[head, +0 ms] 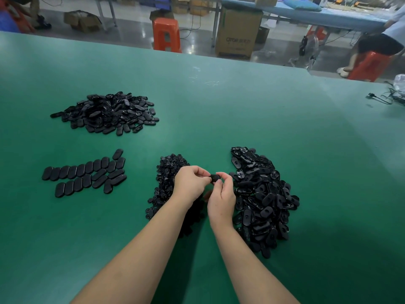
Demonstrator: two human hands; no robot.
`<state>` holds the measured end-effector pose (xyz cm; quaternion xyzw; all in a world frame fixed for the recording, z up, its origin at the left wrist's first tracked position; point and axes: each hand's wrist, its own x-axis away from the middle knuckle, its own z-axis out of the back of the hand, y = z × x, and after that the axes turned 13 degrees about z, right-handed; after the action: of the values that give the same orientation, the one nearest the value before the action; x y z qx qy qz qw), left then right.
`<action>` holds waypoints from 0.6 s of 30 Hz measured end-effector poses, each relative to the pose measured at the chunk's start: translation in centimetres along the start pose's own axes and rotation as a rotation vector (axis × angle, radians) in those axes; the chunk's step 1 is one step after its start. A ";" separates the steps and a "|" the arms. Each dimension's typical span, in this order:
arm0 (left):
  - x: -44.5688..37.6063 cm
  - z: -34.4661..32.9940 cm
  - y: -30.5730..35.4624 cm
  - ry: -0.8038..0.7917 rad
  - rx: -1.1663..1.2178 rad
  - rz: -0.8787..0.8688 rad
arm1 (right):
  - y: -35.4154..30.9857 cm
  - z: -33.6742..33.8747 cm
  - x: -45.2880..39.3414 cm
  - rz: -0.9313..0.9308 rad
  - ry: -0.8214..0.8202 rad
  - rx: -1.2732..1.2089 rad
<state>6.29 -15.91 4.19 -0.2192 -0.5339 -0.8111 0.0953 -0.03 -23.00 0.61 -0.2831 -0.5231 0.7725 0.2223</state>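
Above the green table [219, 110], my left hand [190, 183] and my right hand [221, 196] meet and together pinch one small black oval plastic piece [214, 178] between fingertips. Right of my hands lies a big heap of black oval shells [263, 200]. Under and left of my left hand sits a heap of small black round parts [166, 181]. Two neat rows of closed black ovals [87, 174] lie at the left. Another heap of black ovals [109, 113] is farther back on the left.
Black cables and a plastic bag [392, 93] lie at the table's right edge. Beyond the far edge stand an orange stool [166, 34], a cardboard box [237, 31] and a seated person on another orange stool [370, 64].
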 end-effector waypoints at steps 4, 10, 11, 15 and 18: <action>0.3 0.2 0.1 -0.051 0.093 0.062 | 0.0 0.0 0.0 0.005 -0.004 0.004; 0.6 0.4 0.3 -0.091 0.145 0.109 | -0.1 0.1 0.1 0.004 -0.003 0.009; 0.6 0.4 0.3 -0.095 0.147 0.114 | -0.1 0.1 0.1 0.003 -0.002 0.010; 0.7 0.2 0.3 -0.073 0.138 0.113 | 0.0 0.1 0.1 0.007 -0.009 0.006; 0.6 0.2 0.4 -0.045 0.100 0.091 | 0.1 0.0 0.1 0.001 -0.005 -0.005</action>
<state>5.95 -15.85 4.84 -0.2562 -0.5655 -0.7730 0.1307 -0.12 -23.03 0.50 -0.2819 -0.5254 0.7721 0.2199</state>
